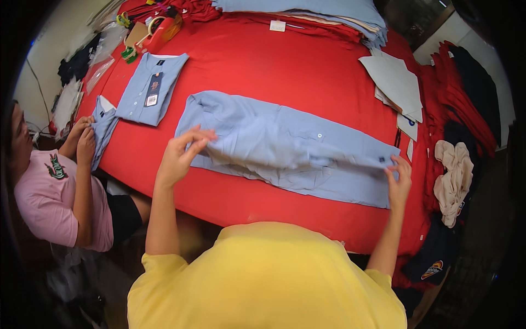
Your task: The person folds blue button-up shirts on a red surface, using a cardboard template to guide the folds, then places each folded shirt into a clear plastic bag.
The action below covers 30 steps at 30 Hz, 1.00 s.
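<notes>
A light blue shirt (263, 129) lies in front of me, folded lengthwise into a long strip, with a small white button and a dark neck label near its right end. My left hand (181, 156) hovers at the strip's left end, its fingers stretched out and apart, holding nothing. At the opposite end, my right hand (401, 180) has thumb and fingertips on the shirt's edge by the label, pinching the cloth. A shadowed fold runs along the strip toward that thumb.
The table has a red cloth (246, 60). A folded blue shirt (147, 88) with a dark tag lies left, near a co-worker's hands (85, 134) on another shirt. White card sheets (392, 79) lie right; a blue garment stack (318, 11) is at the back; tape dispenser (161, 33) back left.
</notes>
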Available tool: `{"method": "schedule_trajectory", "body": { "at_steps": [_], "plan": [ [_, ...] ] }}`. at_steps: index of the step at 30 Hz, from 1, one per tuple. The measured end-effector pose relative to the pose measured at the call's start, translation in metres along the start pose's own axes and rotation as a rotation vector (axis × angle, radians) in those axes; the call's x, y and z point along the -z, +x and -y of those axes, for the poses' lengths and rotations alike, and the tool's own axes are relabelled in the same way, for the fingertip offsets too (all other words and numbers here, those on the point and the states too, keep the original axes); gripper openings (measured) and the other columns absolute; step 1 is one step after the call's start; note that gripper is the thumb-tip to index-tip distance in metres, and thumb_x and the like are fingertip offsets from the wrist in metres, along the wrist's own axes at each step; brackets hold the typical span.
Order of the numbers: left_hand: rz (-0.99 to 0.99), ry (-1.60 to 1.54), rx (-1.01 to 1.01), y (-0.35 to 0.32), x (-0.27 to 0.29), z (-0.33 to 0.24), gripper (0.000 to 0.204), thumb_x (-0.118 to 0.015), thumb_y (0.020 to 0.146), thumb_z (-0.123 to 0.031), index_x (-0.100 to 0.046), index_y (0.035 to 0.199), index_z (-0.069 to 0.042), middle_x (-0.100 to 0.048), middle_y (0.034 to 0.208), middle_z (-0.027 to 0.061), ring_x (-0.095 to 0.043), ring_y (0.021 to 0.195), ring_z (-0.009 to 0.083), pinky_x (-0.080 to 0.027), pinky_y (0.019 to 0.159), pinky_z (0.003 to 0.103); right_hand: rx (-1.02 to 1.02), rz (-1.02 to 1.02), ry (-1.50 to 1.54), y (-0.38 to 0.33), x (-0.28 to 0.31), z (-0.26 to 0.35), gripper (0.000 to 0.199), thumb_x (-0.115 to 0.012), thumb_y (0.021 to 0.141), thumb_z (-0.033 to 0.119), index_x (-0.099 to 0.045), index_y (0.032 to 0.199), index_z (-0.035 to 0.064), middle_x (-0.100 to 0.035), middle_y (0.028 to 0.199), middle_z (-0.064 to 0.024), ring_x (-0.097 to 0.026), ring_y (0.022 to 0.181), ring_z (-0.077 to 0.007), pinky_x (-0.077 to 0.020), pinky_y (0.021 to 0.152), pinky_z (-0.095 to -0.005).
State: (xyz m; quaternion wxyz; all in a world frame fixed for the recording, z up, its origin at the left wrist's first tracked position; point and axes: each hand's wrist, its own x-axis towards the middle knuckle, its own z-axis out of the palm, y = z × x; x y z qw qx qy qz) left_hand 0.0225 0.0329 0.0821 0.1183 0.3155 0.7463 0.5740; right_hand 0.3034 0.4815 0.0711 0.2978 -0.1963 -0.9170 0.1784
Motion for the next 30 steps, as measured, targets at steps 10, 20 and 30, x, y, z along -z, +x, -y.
{"method": "schedule_trajectory", "body": {
  "at_steps": [10,20,30],
  "plan": [
    [0.591,0.394,0.500,-0.081,0.016,-0.048,0.023,-0.064,0.084,-0.017,-0.065,0.101,-0.002,-0.068,0.085,0.0129,-0.066,0.077,0.0250,-0.050,0.072,0.034,-0.518,0.901,-0.045,-0.063,0.100,0.077,0.015,-0.067,0.078,0.009,-0.065,0.084,-0.0042,-0.066,0.074,-0.0161,-0.065,0.071,-0.0252,-0.0498,0.065,-0.0338],
    [-0.101,0.600,-0.412,0.041,-0.092,0.039,0.026,-0.070,0.080,-0.020,-0.065,0.096,0.000,-0.063,0.085,0.0123,-0.059,0.076,0.0304,-0.047,0.072,0.035,-0.279,0.440,-0.058,-0.031,-0.027,0.017,0.015,-0.066,0.080,0.005,-0.059,0.093,0.0003,-0.057,0.093,-0.0157,-0.057,0.083,-0.0329,-0.0465,0.075,-0.0382],
    [-0.174,0.121,-0.139,0.260,0.007,0.013,0.020,-0.062,0.087,-0.017,-0.065,0.094,0.001,-0.068,0.077,0.0097,-0.067,0.073,0.0175,-0.052,0.069,0.030,-0.359,0.835,0.158,0.045,-0.013,-0.047,0.009,-0.058,0.086,0.010,-0.057,0.082,0.0023,-0.056,0.071,-0.0105,-0.053,0.067,-0.0234,-0.0452,0.068,-0.0321]
  ]
}}
